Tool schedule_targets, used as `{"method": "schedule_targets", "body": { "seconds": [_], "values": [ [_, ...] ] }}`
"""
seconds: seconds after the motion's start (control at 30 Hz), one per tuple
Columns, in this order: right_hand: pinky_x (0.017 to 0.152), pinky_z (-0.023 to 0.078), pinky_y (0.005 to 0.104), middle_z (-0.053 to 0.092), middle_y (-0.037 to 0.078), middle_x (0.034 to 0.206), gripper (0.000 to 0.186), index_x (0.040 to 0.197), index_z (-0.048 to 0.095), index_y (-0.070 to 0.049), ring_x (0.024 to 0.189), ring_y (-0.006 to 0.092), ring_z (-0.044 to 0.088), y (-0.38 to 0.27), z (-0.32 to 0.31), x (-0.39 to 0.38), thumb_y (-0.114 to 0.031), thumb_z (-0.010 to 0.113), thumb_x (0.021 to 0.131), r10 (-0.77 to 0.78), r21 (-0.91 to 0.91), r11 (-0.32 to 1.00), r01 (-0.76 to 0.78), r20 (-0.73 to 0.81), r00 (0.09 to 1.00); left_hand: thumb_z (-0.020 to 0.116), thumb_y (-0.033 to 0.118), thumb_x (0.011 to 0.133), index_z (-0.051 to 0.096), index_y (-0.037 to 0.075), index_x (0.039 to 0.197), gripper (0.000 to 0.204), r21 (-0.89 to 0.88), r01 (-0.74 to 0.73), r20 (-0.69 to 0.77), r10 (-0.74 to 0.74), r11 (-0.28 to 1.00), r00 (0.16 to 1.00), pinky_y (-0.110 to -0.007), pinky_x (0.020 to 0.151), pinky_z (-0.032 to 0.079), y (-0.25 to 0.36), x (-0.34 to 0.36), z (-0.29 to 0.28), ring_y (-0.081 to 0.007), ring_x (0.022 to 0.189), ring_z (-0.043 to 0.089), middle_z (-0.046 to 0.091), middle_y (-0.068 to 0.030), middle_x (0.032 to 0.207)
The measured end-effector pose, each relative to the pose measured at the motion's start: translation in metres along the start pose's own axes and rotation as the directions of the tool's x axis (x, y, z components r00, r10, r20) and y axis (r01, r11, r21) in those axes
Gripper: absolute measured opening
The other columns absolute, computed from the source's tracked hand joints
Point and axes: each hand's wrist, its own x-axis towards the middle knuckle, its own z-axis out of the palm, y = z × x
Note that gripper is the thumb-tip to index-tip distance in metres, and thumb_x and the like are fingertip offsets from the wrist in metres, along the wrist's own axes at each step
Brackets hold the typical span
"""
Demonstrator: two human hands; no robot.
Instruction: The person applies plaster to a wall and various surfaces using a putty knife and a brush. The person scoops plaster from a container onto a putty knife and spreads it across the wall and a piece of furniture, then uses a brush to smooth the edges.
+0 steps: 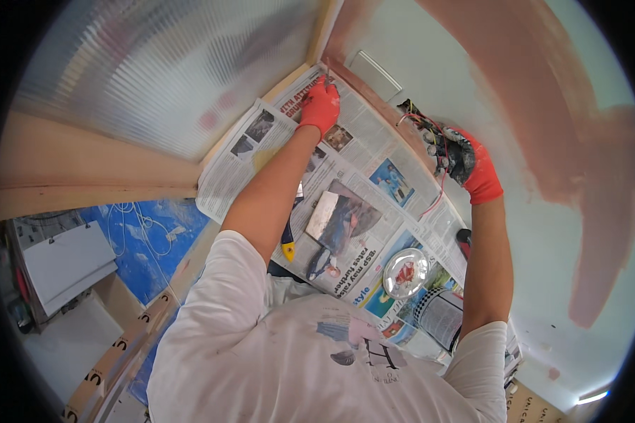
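My left hand (320, 107), in a red work glove, is closed above newspaper sheets (363, 158) by the corner of the ribbed translucent panel (183, 77). A thin tip shows past its fingers, but what it belongs to is too small to make out. At the wall on the right, my right hand (466, 163), in a red glove with a dirty black palm, has its fingers curled round loose electrical wires (430, 130). Black and red strands come out at the wall, and a red one hangs down over the newspaper.
On the newspaper lie a foil-like round dish (406, 273) with red residue, a can (441, 317) and a yellow-tipped tool (288, 248). A white wall plate (375, 74) is on the patchily plastered wall (522, 134). Blue sheeting (137, 247) with a white cord lies at left, beyond the wooden frame (99, 169).
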Motion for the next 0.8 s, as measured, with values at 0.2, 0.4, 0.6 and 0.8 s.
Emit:
{"method": "schedule_targets", "body": {
  "seconds": [0.2,0.4,0.6,0.8],
  "values": [
    [0.091,0.051,0.0276,0.065,0.01,0.119,0.035,0.129,0.058,0.003,0.103,0.0139,0.062,-0.003,0.012,-0.004,-0.004,0.06,0.095,-0.037,0.064,0.997,0.038,-0.011,0.999,0.047,0.033,0.096,0.048,0.004,0.139,0.052,0.092,0.028,-0.102,-0.018,0.995,0.995,-0.043,0.105,0.041,0.0,0.014,0.005,-0.0378,0.125,0.053,0.056,-0.0244,0.133],
    [0.087,0.053,0.0267,0.066,0.009,0.117,0.032,0.127,0.059,0.004,0.099,0.0121,0.063,-0.011,0.023,-0.01,-0.01,0.055,0.099,-0.087,0.122,0.989,0.085,0.004,0.996,0.048,0.03,0.094,0.053,0.003,0.134,0.049,0.16,0.035,-0.062,-0.025,0.986,0.998,-0.043,0.1,0.045,0.01,0.023,0.003,-0.0383,0.117,0.059,0.063,-0.0233,0.123],
    [0.085,0.051,0.0257,0.067,0.006,0.11,0.032,0.125,0.061,0.002,0.095,0.011,0.062,-0.013,0.024,-0.01,-0.011,0.059,0.096,-0.06,0.009,0.998,0.061,-0.025,0.998,0.05,0.026,0.092,0.056,0.002,0.129,0.044,0.238,0.03,-0.107,-0.005,0.971,0.994,-0.044,0.096,0.048,0.004,0.033,0.01,-0.0373,0.111,0.062,0.065,-0.023,0.119],
    [0.089,0.049,0.0272,0.067,0.004,0.108,0.036,0.124,0.063,0.0,0.095,0.0111,0.059,-0.014,0.028,-0.014,-0.009,0.067,0.09,-0.201,-0.401,0.901,0.163,-0.053,0.978,0.05,0.027,0.093,0.051,-0.002,0.133,0.05,0.342,-0.021,0.05,0.004,0.939,0.999,-0.043,0.101,0.045,0.012,0.035,0.01,-0.0406,0.118,0.057,0.058,-0.0256,0.13]
  ]
}}
